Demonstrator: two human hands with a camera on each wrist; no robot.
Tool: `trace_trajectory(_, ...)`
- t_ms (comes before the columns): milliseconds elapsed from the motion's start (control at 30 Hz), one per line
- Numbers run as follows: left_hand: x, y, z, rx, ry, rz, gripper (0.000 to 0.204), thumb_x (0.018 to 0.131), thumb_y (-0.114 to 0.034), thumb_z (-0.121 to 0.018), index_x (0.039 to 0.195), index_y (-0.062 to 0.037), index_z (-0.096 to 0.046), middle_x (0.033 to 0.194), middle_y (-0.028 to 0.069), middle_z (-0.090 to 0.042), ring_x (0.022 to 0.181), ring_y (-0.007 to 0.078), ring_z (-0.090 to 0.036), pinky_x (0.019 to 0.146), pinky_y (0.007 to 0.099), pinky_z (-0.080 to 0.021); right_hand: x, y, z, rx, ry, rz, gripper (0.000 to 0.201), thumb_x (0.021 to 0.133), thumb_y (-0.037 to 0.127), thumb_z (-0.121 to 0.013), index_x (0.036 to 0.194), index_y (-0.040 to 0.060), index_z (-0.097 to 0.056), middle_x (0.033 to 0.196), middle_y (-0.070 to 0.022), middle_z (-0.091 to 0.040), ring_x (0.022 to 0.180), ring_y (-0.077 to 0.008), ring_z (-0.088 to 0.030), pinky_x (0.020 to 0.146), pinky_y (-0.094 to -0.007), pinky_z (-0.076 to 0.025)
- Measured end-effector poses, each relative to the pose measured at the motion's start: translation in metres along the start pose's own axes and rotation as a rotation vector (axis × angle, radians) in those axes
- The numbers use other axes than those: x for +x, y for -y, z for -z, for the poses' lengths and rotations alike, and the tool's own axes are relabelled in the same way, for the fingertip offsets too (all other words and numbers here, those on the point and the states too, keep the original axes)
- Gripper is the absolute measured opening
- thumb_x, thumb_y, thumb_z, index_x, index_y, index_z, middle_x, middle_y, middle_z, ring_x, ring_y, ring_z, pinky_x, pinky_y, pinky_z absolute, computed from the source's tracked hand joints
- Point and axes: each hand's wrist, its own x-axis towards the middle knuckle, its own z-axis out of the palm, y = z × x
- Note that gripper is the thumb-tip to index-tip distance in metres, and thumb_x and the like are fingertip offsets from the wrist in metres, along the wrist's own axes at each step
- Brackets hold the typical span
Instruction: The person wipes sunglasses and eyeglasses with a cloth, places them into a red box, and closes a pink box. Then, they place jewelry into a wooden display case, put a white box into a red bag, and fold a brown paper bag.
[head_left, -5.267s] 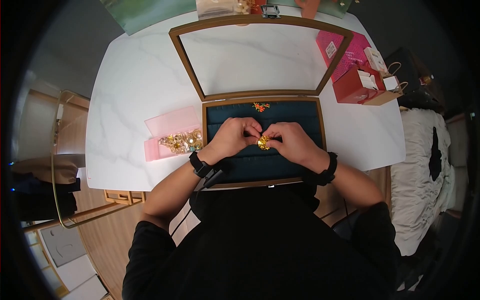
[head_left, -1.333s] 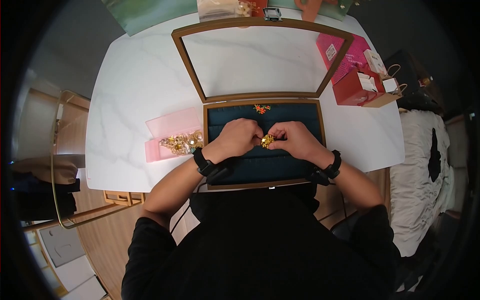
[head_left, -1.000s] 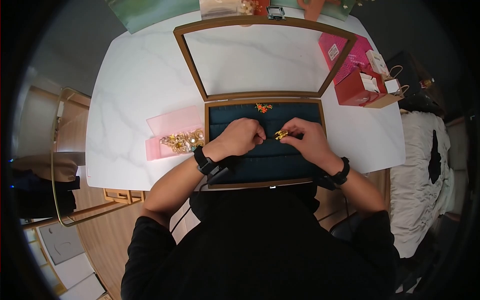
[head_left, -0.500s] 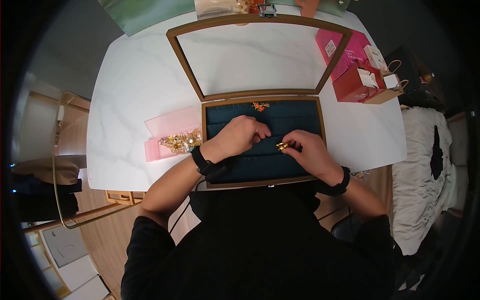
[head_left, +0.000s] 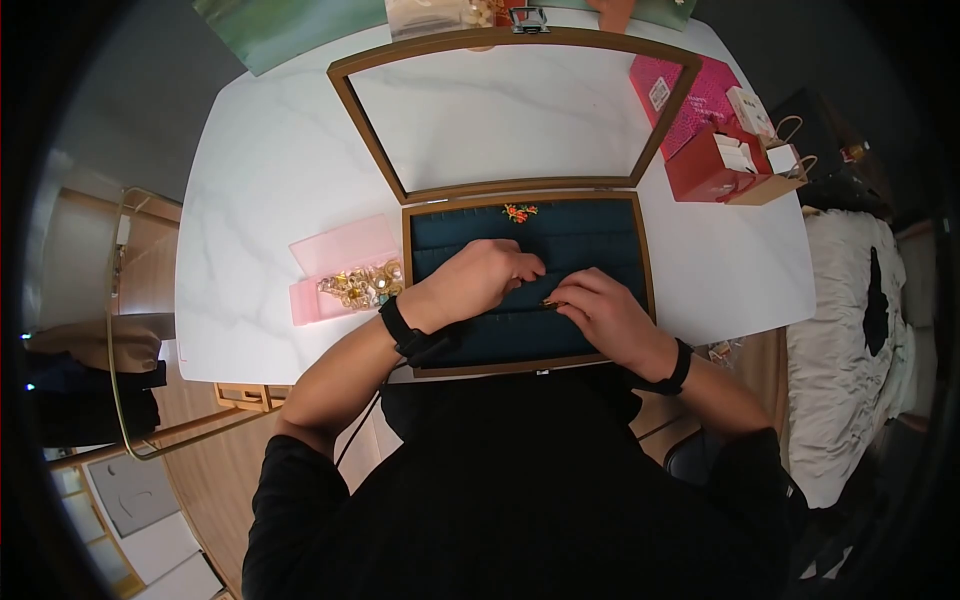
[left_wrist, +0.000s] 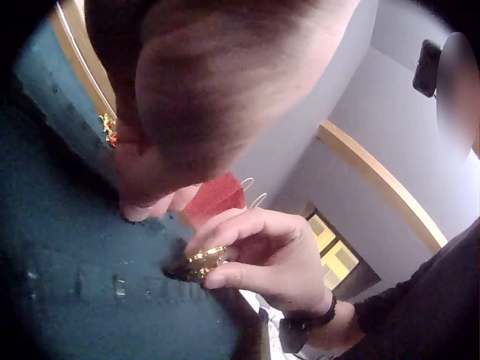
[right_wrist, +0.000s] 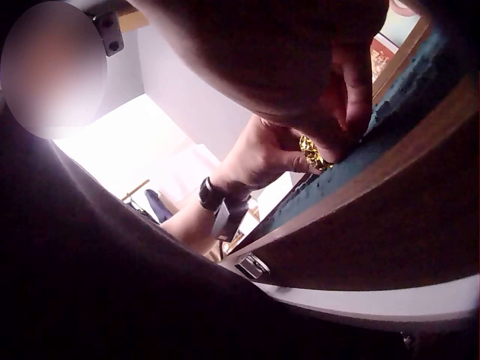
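Note:
In the head view, a box [head_left: 646, 245] lined with dark green ridged cloth [head_left: 590, 230] has its lid up. The right hand [head_left: 612, 318] pinches a small gold ornament [head_left: 550, 303] between thumb and fingers, low over the lining. In the left wrist view that ornament [left_wrist: 206, 261] faces a ridge with small clear bits. The left hand [head_left: 475, 280] lies to its left with bent fingers, its fingertips down at the lining and no object visible in them. A red and orange flower-like piece [head_left: 520, 213] sits at the lining's back edge.
Left of the box stands a pink case [head_left: 305, 300] of gold-coloured jewellery, its lid [head_left: 345, 242] open. A red paper bag [head_left: 700, 170] and a pink packet [head_left: 690, 95] are at the right. The glazed lid's frame [head_left: 360, 125] rises behind the box.
The gold ornament, earlier between both hands, has gone right and then down toward the lining with the right hand. The left hand has come off it and stays close by.

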Motion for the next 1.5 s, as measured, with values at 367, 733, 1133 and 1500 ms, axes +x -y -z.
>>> trace_trajectory(367, -0.009, -0.015, 0.003, 0.347, 0.093, -0.197, 0.034, 0.088, -0.005, -0.067, 0.122, -0.0019, -0.074, 0.089, 0.0139, -0.072, 0.087, 0.0325, -0.074, 0.077, 0.0421, -0.062, -0.003, 0.002, 0.003, 0.008, 0.084, 0.055, 0.021, 0.094, 0.005, -0.077, 0.114, 0.0008, -0.076, 0.113, -0.0121, -0.071, 0.104, -0.0299, -0.069, 0.089, -0.0401, -0.06)
trace_trajectory(733, -0.014, 0.002, -0.005, 0.006, -0.055, -0.046, 0.041, 0.091, 0.006, -0.075, 0.132, -0.0007, -0.07, 0.105, 0.0171, -0.08, 0.096, 0.0375, -0.076, 0.084, 0.0443, -0.062, 0.008, 0.004, 0.001, 0.035, 0.114, 0.044, 0.023, 0.093, 0.004, -0.079, 0.115, -0.0004, -0.076, 0.111, -0.0127, -0.07, 0.104, -0.0312, -0.07, 0.09, -0.0409, -0.06)
trace_trajectory(1133, -0.009, 0.011, 0.007, -0.278, 0.084, 0.076, 0.043, 0.094, 0.016, -0.059, 0.136, 0.0047, -0.065, 0.113, 0.0188, -0.081, 0.109, 0.0334, -0.079, 0.093, 0.0403, -0.062, 0.025, 0.006, -0.008, 0.235, 0.07, -0.146, 0.025, 0.09, 0.0, -0.084, 0.114, 0.0022, -0.08, 0.108, -0.008, -0.074, 0.089, -0.0194, -0.075, 0.08, -0.0309, -0.061)
trace_trajectory(1500, -0.002, 0.016, 0.006, -0.305, 0.09, 0.1, 0.047, 0.092, 0.019, -0.055, 0.137, 0.0064, -0.063, 0.108, 0.0185, -0.081, 0.105, 0.0303, -0.079, 0.096, 0.0376, -0.062, 0.028, 0.003, -0.014, 0.411, 0.034, -0.268, 0.02, 0.091, 0.0, -0.084, 0.11, -0.0019, -0.079, 0.1, -0.0098, -0.075, 0.086, -0.0156, -0.075, 0.08, -0.0289, -0.062)
